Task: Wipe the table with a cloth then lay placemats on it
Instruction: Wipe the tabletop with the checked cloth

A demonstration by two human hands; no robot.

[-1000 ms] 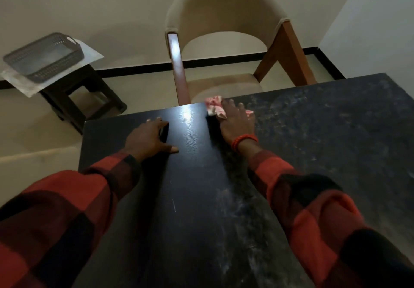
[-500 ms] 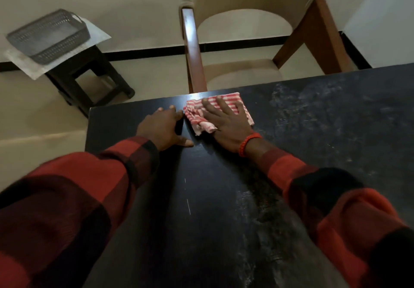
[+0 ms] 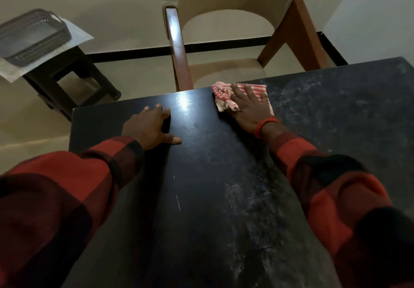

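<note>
Pressing red-and-white striped cloth (image 3: 240, 96) flat under my right hand (image 3: 251, 108), fingers spread for wide swipe at far edge of dark wooden table (image 3: 201, 187). Dusty patch right of it. Left hand (image 3: 150, 126) splayed flat on table, bracing my lean.

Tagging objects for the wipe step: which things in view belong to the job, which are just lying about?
In the job:
- striped cloth, pressed flat under the right hand
- table, dusty on its right part
- left hand, resting on the table

Lying about:
- chair past the far edge
- basket on a pale sheet, on the stool
</note>
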